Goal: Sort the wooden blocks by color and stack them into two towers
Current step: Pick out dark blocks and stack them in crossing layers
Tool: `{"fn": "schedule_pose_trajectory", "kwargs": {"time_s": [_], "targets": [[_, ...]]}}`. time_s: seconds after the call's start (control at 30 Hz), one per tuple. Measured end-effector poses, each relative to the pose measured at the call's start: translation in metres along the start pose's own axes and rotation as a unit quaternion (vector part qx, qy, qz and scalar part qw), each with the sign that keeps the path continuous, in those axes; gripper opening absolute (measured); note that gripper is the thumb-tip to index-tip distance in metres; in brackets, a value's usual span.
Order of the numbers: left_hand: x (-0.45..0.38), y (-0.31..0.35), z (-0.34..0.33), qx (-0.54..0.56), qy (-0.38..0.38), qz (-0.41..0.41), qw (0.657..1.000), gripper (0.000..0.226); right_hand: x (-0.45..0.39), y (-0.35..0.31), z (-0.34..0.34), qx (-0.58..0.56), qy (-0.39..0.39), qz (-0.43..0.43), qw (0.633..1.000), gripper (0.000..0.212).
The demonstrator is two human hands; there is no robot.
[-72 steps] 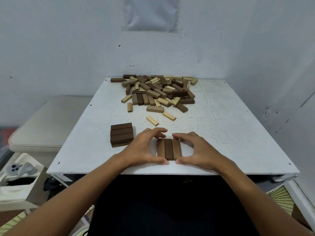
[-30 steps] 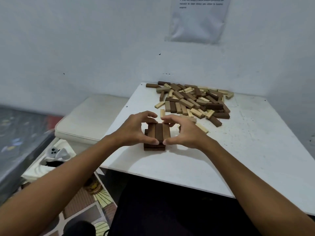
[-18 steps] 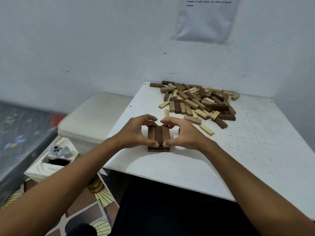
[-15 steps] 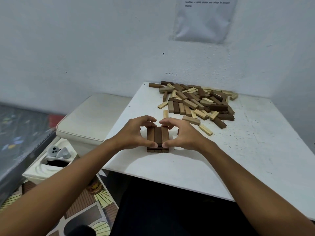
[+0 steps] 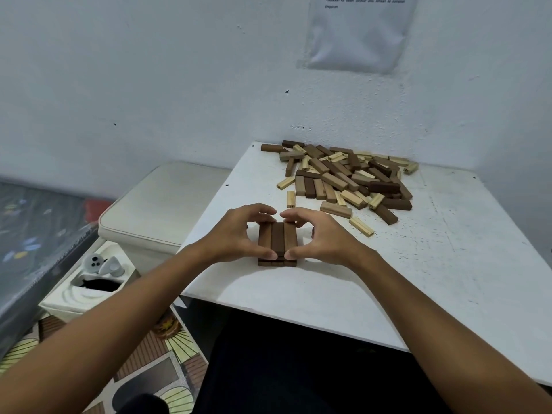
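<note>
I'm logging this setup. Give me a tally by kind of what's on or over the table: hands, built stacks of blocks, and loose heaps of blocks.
Hands: 2, the left hand and right hand, both gripping the stack
Built stacks: 1
Loose heaps: 1, the heap by the wall
Total: 4

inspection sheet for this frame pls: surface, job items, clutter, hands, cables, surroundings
Surface: white table, speckled and scuffed.
Job's things: dark block stack near the front left edge, top layer of three blocks side by side; mixed pile of dark and light blocks at the back; no light tower seen.
Clutter: nothing seen on the table beyond loose blocks.
Hands: left hand and right hand in a curled grip on the stack from either side.
Cables: nothing seen.
Surroundings: white wall with paper sheet; cushioned seat to the left; white controller in a box; patterned floor mat.
</note>
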State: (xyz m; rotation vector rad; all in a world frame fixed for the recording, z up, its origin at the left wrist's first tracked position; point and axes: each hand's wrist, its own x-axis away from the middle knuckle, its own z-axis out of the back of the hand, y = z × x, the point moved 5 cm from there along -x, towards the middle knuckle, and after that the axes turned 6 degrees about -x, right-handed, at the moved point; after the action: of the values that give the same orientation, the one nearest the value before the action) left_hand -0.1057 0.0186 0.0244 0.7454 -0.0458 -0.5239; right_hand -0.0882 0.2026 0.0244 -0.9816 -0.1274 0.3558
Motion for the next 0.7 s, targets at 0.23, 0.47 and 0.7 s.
{"fn": "schedule_pose_trajectory", "kwargs": {"time_s": [0.23, 0.47, 0.7], "targets": [[-0.0013, -0.0004, -0.0005, -0.019, 0.000, -0.010, 1.000, 0.077, 0.0000, 0.0008, -0.0011, 0.002, -0.004, -0.002, 1.000, 0.077], [0.0003, -0.0001, -0.0011, -0.009, 0.001, -0.011, 1.000, 0.079, 0.0010, 0.0001, -0.0018, 0.004, -0.011, -0.005, 1.000, 0.079], [0.0029, 0.0040, -0.0010, -0.003, 0.005, -0.011, 1.000, 0.081, 0.0011, -0.0006, -0.0024, 0.002, -0.010, -0.009, 1.000, 0.079]]}}
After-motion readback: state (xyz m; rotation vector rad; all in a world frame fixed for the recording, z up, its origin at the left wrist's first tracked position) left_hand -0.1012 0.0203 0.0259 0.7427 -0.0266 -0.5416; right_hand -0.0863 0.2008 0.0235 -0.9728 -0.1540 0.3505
